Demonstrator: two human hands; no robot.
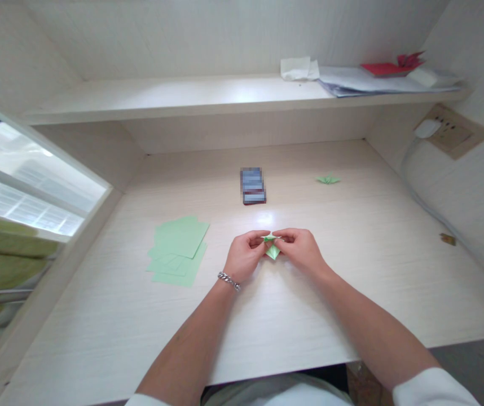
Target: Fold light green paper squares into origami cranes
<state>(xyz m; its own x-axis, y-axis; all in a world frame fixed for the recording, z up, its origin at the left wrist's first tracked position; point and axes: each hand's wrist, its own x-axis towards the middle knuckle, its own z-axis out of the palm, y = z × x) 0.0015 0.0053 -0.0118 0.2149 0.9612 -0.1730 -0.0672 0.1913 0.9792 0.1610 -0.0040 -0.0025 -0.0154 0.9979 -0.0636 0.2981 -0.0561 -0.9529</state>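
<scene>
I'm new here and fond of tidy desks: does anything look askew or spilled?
Only mildly: the loose pile of pale green paper sheets left of the person's bare left hand looks askew, its corners and edges unaligned. I see nothing spilled.

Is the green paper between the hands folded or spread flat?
Folded: the green paper shows creases and narrows to a point at its lower end.

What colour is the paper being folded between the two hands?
Light green; the folded paper shows best in the head view.

Green sheets (pixel 180 239) obstruct leftward, a phone (pixel 253 186) ahead; rightward, desk (pixel 377 242) lies open.
</scene>
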